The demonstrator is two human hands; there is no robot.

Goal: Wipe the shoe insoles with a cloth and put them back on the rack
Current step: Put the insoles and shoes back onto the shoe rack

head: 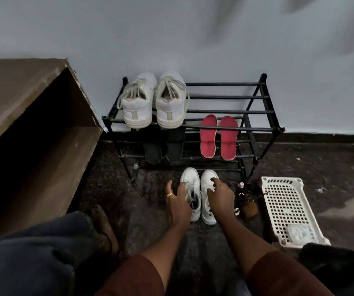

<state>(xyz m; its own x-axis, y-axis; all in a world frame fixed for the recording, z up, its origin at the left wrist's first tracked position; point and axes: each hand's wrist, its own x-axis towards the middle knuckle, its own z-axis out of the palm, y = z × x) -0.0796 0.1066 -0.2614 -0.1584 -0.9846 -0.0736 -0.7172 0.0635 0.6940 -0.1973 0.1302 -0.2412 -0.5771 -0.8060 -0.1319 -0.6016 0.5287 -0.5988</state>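
A black metal shoe rack (pixel 225 112) stands against the wall. Two red insoles (pixel 218 136) lie on its lower shelf at the right, two dark insoles (pixel 163 148) lie to their left. A pair of white sneakers (pixel 154 101) sits on the top shelf at the left. On the floor in front of the rack is a small pair of white shoes (pixel 193 180). My left hand (pixel 177 202) rests over the left small shoe with its fingers spread. My right hand (pixel 220 196) lies on the right small shoe. No cloth is visible.
A brown wooden cabinet (pixel 28 116) stands open at the left. A white perforated plastic basket (pixel 287 210) lies on the dark floor at the right, with small bottles (pixel 241 189) beside it. My knee and bare foot (pixel 103 223) are at the lower left.
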